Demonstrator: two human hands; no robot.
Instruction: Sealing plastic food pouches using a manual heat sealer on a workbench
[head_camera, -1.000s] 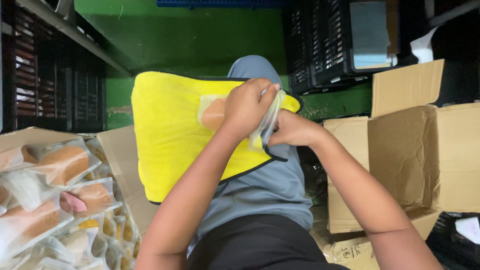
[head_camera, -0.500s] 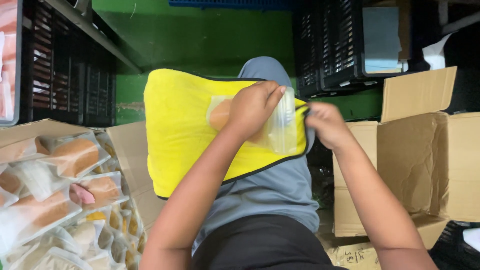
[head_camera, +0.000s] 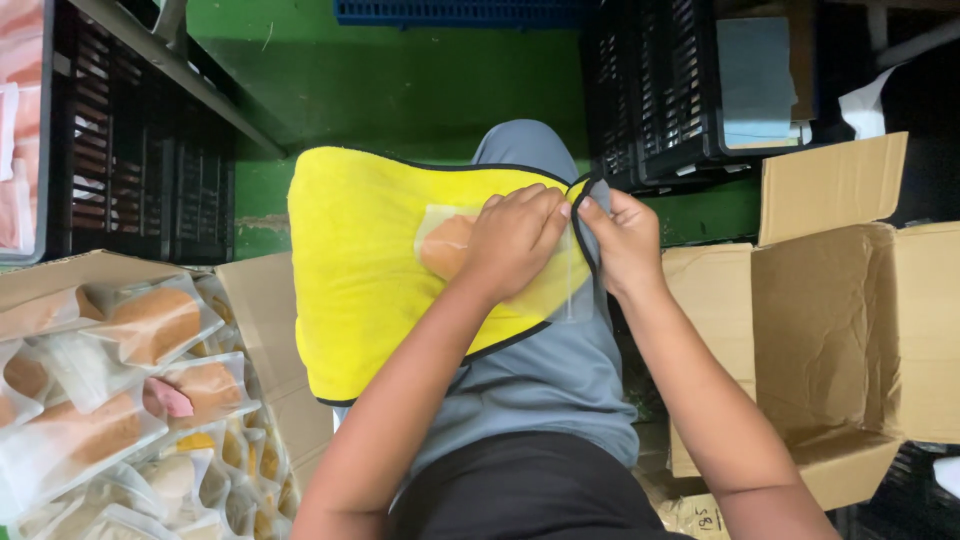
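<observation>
The clear pouch (head_camera: 500, 265) (a brown item inside) lies on the yellow cloth (head_camera: 360, 290) over the lap, pressed flat under the left hand (head_camera: 515, 240); its right edge is pinched by the right hand (head_camera: 622, 238), best sealed evenly.

An open cardboard box (head_camera: 840, 340) stands at the right, its flaps raised. Behind it, farther from the camera, sit black plastic crates (head_camera: 690, 90), one holding a pale blue sheet (head_camera: 757, 80). Well to the left of the box, across the green floor (head_camera: 400, 90), another carton (head_camera: 250, 330) brims with clear bagged buns (head_camera: 150, 325). Beyond that carton stands a dark crate rack (head_camera: 130, 170). A blue crate (head_camera: 460, 10) lies at the far edge of the floor.
</observation>
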